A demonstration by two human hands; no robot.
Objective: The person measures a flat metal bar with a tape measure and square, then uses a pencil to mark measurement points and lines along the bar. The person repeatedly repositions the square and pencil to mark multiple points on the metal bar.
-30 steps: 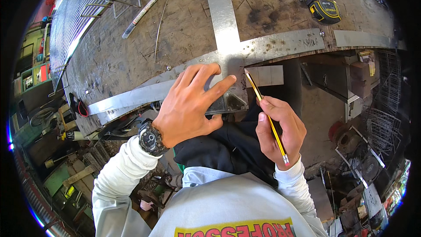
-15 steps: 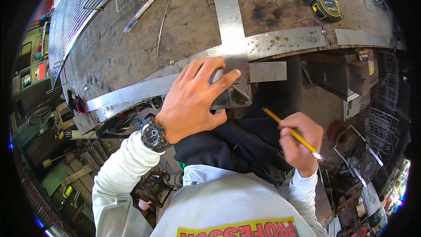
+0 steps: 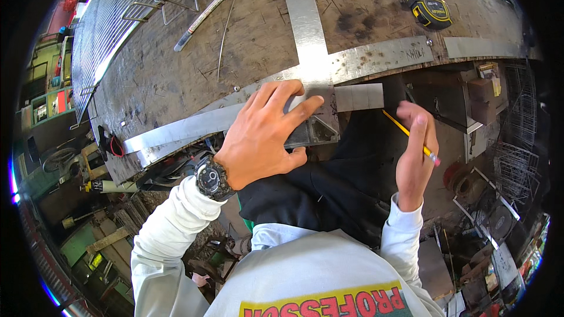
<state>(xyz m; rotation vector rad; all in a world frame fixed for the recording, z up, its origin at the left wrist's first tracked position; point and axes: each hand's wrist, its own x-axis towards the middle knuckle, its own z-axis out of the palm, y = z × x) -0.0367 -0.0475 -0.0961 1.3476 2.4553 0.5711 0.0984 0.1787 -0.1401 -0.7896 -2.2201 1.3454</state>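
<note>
The left hand (image 3: 264, 126) lies palm down with its fingers spread over the near end of a shiny metal strip (image 3: 306, 23) and a dark flat piece (image 3: 299, 135) at the front edge of the tabletop (image 3: 170, 88); whether it grips anything underneath is hidden. The right hand (image 3: 418, 147), partly blurred, has its fingers loosely closed about a yellow pencil (image 3: 402, 127), held in the air right of the strip, point toward a small grey plate (image 3: 359, 97); whether the 2 touch, I cannot tell. The pencil looks light and stiff, its point likely brittle, so it is best held low on the shaft. The strip seems thin, springy and smooth, apt to slide, perhaps sharp along its sides; flat pressure near its end suits it. Beyond lie a marker (image 3: 200, 22) and a tape measure (image 3: 427, 9).
</note>
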